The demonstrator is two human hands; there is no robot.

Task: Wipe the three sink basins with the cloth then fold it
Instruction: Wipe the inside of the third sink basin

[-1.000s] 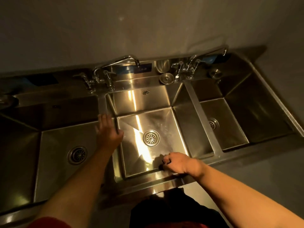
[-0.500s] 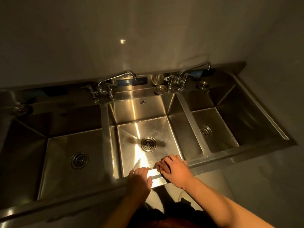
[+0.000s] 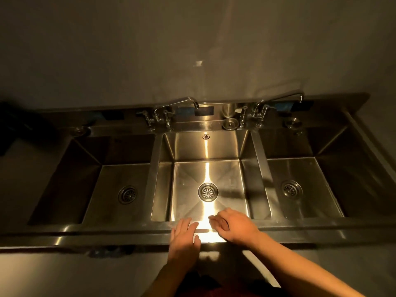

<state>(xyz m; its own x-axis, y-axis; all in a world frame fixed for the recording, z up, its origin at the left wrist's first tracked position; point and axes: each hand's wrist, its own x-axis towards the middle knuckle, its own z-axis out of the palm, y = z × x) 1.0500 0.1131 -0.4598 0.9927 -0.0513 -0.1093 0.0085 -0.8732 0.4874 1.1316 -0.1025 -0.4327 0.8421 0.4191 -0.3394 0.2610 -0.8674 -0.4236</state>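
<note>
A steel sink unit has three basins in a row: left basin (image 3: pixel 120 174), middle basin (image 3: pixel 205 146) and right basin (image 3: pixel 300 168), each with a round drain. My left hand (image 3: pixel 184 239) lies flat, palm down, on the front rim (image 3: pixel 107 230) before the middle basin. My right hand (image 3: pixel 231 227) rests beside it with fingers stretched out toward the left. A bright patch (image 3: pixel 211 234) on the rim between the two hands may be the cloth or glare; I cannot tell which. No cloth shows clearly.
Two swing faucets (image 3: pixel 177 108) (image 3: pixel 278 101) stand on the back ledge against the wall. Drain plugs (image 3: pixel 230 123) (image 3: pixel 292 123) and a steel cup (image 3: pixel 228 109) sit there too. A dark object (image 3: pixel 12 129) lies at the far left.
My left hand came off the divider between the left and middle basins and down to the front rim beside my right hand. My right hand opened flat. The view pulled back and centred.
</note>
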